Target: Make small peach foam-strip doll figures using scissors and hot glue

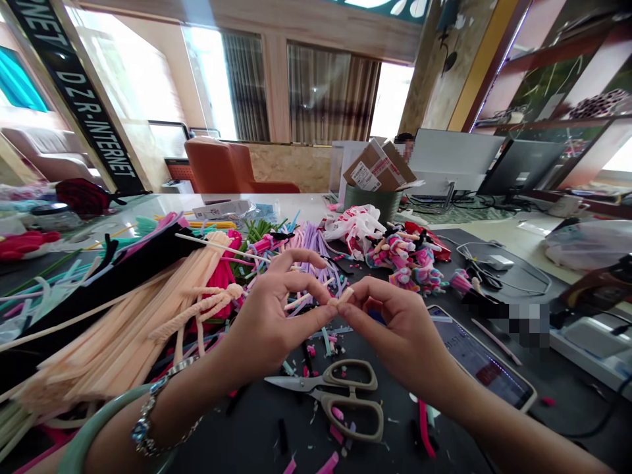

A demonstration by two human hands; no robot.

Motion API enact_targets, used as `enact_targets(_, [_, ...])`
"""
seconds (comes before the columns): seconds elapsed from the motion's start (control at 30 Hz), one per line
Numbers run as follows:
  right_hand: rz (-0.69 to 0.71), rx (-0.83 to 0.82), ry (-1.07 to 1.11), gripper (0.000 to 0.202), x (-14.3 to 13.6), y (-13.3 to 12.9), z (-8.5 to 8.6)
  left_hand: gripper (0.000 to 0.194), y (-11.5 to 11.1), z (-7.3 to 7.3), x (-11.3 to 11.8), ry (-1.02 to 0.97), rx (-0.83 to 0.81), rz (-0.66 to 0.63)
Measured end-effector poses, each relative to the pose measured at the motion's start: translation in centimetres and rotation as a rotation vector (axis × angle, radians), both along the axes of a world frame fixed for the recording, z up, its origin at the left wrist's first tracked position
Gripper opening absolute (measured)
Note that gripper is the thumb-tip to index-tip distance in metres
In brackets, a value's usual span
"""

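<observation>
Fingertips of my left hand (279,306) and my right hand (388,313) meet over the dark table, pinching a short peach pipe cleaner piece (346,295) between them. Most of that piece is hidden by the fingers. Under the hands lie scissors (351,388) with beige handles, their blades slightly apart and pointing left. A thick bundle of peach pipe cleaners (118,329) lies left of my left hand, with a twisted peach pipe cleaner (197,306) on top. A phone (486,365) with its screen lit rests to the right of my right hand.
Purple pipe cleaners (311,240) and other coloured bundles lie behind the hands. Finished-looking colourful fuzzy pieces (407,257) are piled beside a white plastic bag (358,227). A green bin (372,201) holds a cardboard box. Cut scraps (336,431) litter the table. Cables and monitors (454,158) stand right.
</observation>
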State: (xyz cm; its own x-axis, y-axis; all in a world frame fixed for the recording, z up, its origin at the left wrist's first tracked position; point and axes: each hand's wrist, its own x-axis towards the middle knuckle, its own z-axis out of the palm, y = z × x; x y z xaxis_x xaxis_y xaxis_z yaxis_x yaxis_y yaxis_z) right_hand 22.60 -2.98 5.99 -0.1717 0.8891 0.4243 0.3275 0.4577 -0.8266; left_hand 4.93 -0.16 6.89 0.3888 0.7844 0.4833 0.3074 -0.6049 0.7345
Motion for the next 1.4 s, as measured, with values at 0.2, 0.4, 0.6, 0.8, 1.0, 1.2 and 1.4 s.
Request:
enact_targets(0.2, [-0.001, 0.071, -0.013, 0.003, 0.0, -0.2, 0.3, 0.008, -0.3, 0.5, -0.1, 0.109, 0.061, -0.014])
enact_targets(0.4, [-0.005, 0.122, -0.028, 0.004, 0.0, -0.3, 0.4, 0.010, -1.0, 1.5, 0.0, 0.311, 0.226, 0.038])
enact_targets(0.6, [0.042, 0.147, -0.130, 0.010, 0.0, 0.0, 0.3, 0.015, -1.2, 1.4, -0.4, 0.492, 0.363, 0.047])
enact_targets(0.8, [0.009, 0.281, -0.214, 0.009, -0.1, 0.0, -0.4, 0.015, -1.3, 1.1, -0.3, 0.524, 0.480, 0.090])
enact_targets(1.0, [-0.037, 0.295, -0.172, 0.011, -0.1, -0.4, -0.5, 0.015, -1.0, 1.3, -0.2, 0.345, 0.285, 0.092])
enact_targets(1.2, [-0.061, 0.222, -0.091, 0.010, -0.2, -0.4, -0.3, 0.012, -0.5, 1.0, -0.1, 0.141, 0.088, 0.037])
enact_targets(1.4, [-0.066, 0.074, 0.025, 0.011, -0.1, -0.1, -0.1, 0.011, -0.1, 0.9, -0.1, 0.104, 0.025, 0.026])
